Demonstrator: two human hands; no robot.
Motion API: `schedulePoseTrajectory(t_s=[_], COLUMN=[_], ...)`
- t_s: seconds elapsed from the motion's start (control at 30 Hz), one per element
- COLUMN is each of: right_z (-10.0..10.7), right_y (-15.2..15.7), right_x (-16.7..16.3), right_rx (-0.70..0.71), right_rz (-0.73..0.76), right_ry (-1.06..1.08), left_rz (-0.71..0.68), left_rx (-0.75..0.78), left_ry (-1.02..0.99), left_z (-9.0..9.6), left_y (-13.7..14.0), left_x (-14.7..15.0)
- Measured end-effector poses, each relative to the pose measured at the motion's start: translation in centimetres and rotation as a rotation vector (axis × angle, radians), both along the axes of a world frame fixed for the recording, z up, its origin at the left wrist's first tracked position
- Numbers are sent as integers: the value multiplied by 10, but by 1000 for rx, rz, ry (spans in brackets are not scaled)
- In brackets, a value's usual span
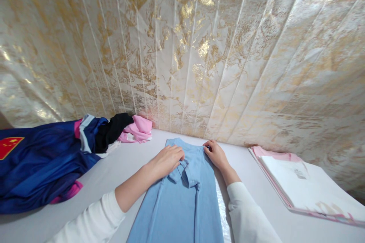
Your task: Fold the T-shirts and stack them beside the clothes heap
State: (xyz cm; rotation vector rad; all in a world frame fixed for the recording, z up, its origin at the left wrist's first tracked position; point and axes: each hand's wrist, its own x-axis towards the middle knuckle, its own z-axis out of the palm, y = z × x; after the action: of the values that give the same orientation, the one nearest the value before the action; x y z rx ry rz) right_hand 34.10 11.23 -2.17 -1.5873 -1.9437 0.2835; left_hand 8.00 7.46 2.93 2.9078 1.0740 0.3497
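Lengthwise down the middle of the table [114, 171] lies a light blue garment [179, 212], its neck end toward the wall and its lower part running out of view at the bottom edge. Its short sleeves [193, 174] are turned inward over the body, their openings bunched near the centre, and two long creases run down the cloth below them.

The left hand [169, 158] lies over the upper left part, fingers bent down onto the cloth beside the bunched sleeve; whether they grip it I cannot tell. The right hand [216, 154] has thumb and fingers pinched together on the garment's top right edge, by the shoulder. Both forearms come out of white cuffs.

Along the right edge of the blue cloth shows a shiny silvery strip [223, 210]. Well to the right sits a flat stack of folded clothes [316, 190], white on top with pink showing at the far edge. On the left, a loose heap holds a dark blue garment [45, 159] with a red patch [10, 147], a black cloth [114, 131] and a pink cloth [139, 127]. Behind everything rises a glossy wall covering [182, 53] patterned in gold.
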Motion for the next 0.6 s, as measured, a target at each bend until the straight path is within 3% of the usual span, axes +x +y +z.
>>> schedulePoseTrajectory(t_s=[0.4,0.6], right_z=[-2,-1], right_y=[0,-1], right_x=[0,0], right_rx=[5,32], right_rz=[0,0], right_ry=[2,22], left_rz=[31,-3], left_rx=[46,18], left_ry=[-30,-59], left_z=[9,14], left_y=[9,-12], left_x=[-18,-3])
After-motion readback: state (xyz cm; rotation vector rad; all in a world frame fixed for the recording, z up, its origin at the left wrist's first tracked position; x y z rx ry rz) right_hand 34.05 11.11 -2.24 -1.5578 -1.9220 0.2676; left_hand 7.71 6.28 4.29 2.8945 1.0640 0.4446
